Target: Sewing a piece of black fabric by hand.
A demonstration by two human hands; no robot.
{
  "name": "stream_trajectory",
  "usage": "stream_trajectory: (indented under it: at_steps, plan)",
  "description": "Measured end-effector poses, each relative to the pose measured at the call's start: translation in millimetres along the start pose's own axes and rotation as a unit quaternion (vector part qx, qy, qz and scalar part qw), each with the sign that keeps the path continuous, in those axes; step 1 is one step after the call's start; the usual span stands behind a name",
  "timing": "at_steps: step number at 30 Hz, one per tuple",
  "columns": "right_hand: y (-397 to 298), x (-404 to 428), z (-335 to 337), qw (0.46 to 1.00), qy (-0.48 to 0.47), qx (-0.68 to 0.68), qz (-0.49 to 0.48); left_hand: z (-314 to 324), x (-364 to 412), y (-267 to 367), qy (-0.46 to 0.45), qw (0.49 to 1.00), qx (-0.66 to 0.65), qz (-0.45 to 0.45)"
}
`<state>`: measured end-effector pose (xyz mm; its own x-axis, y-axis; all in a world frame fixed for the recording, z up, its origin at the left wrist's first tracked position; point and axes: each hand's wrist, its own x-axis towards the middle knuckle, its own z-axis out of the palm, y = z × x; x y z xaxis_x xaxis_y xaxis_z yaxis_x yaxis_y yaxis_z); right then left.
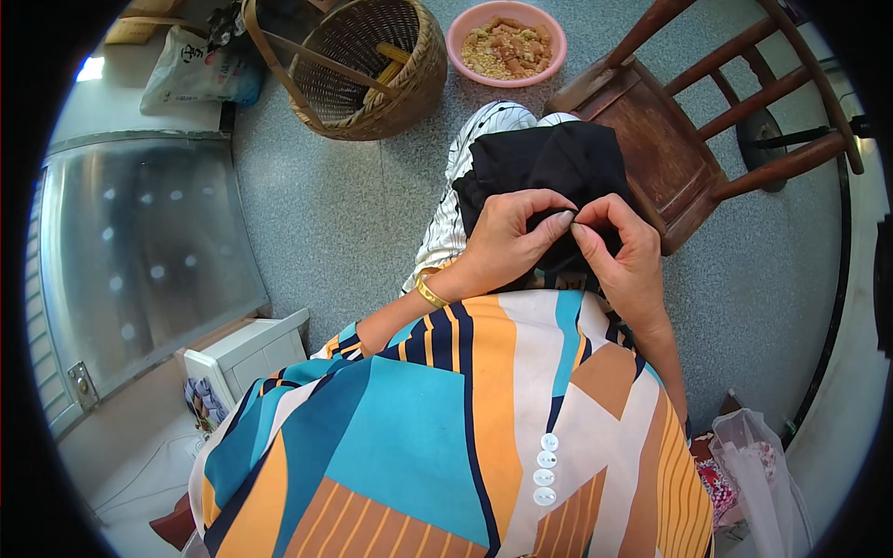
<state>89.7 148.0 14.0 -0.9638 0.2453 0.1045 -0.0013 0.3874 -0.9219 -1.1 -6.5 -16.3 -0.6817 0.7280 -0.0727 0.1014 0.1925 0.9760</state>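
A black cloth lies bunched over my lap, across white patterned trousers. My left hand pinches an edge of this cloth between thumb and forefinger. Right beside it, my right hand pinches the same edge, and the fingertips of both hands nearly meet. Whether a needle or thread sits between the fingers is too small to tell. A gold-coloured bangle circles my left wrist.
A wooden chair stands close at the right. Ahead are a wicker basket holding corn cobs and a pink basin with corn kernels and cobs. A metal-faced door is at the left; a plastic bag sits behind right.
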Motion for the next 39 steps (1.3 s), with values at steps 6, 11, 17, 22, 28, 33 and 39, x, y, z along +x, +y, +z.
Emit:
stream_trajectory:
  at_steps: [6,11,17,22,28,33,39]
  plan:
    - [-1,-1,1,0.999,0.016,-0.013,0.034,1,0,-1,-0.013,1.000,-0.014,-0.010]
    - [1,-2,2,0.998,0.041,-0.026,0.044,-1,1,-2,-0.025,0.999,-0.024,-0.002]
    - [3,-1,-3,0.998,0.013,-0.028,0.062,-1,1,-5,-0.016,0.997,-0.074,-0.011]
    - [3,-1,-7,0.998,0.011,-0.027,0.050,0,1,-4,0.008,0.996,-0.077,-0.037]
    - [6,-2,-5,0.998,0.030,-0.033,0.053,0,-1,-1,-0.004,0.999,-0.037,-0.038]
    - [5,-2,-5,0.998,0.032,-0.031,0.052,-1,-1,2,0.011,0.999,0.024,0.021]
    - [8,-3,-3,0.997,0.043,-0.035,0.045,-4,-1,6,-0.015,1.000,0.022,0.014]
